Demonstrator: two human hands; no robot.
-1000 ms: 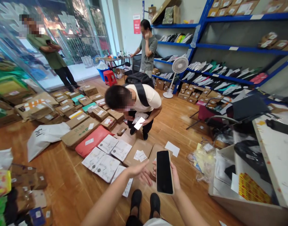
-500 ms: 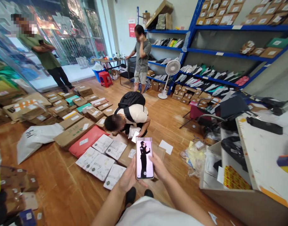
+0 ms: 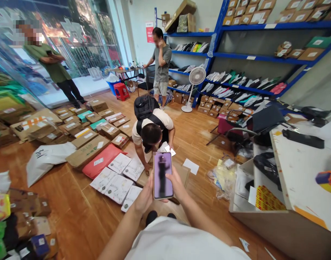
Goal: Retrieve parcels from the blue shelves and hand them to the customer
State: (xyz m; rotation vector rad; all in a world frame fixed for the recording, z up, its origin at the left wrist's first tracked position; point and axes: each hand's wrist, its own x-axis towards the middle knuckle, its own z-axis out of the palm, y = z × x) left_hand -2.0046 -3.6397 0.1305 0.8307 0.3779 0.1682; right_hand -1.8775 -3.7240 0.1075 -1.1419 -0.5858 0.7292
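Observation:
Held upright in both hands in front of me is a smartphone [image 3: 163,180]. Its screen shows a dark, blurred standing figure on a purple-grey ground. My left hand [image 3: 146,195] is closed round the phone's left edge. Along the right edge, my right hand [image 3: 178,186] grips it, with the thumb over the screen. Just beyond the phone, a cardboard box [image 3: 183,175] lies on the floor, partly hidden by my hands. White printed packages [image 3: 118,187] lie to its left. A person with a backpack [image 3: 146,106] bends over the box, a white-screened phone [image 3: 170,150] in one hand.
Rows of cartons [image 3: 85,139] and a red parcel [image 3: 102,160] cover the floor at left. Two other people stand farther back. A white fan [image 3: 197,76] stands before blue shelves [image 3: 246,56]. A counter [image 3: 297,169] is at right, with plastic wrapping [image 3: 222,177] beside it.
The phone's screen picture has dimmed and blurred, and my right thumb has come onto the screen. The bending person has turned and reaches one hand down to the box.

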